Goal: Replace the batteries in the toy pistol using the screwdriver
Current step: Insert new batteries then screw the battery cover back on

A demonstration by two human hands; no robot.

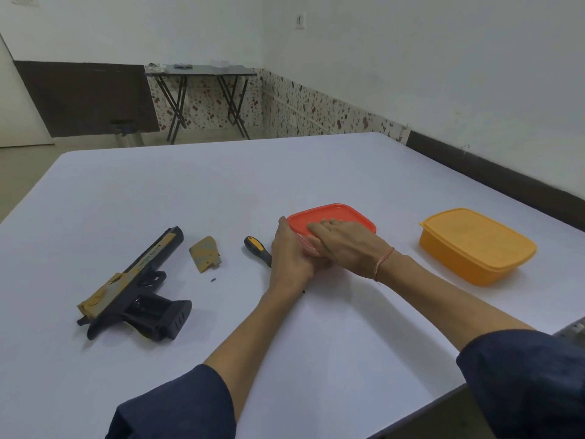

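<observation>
Head view: our left hand (289, 258) clamps fingers round the red-lidded container (348, 215); our right hand (345, 245) lies on top, fingers straight, together; a screwdriver (257, 248) just left of them.

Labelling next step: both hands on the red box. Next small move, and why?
Probably peel up the red box lid: left hand grips its edge, right hand rests on top, and the battery cover lies off, beside the toy pistol.
</observation>
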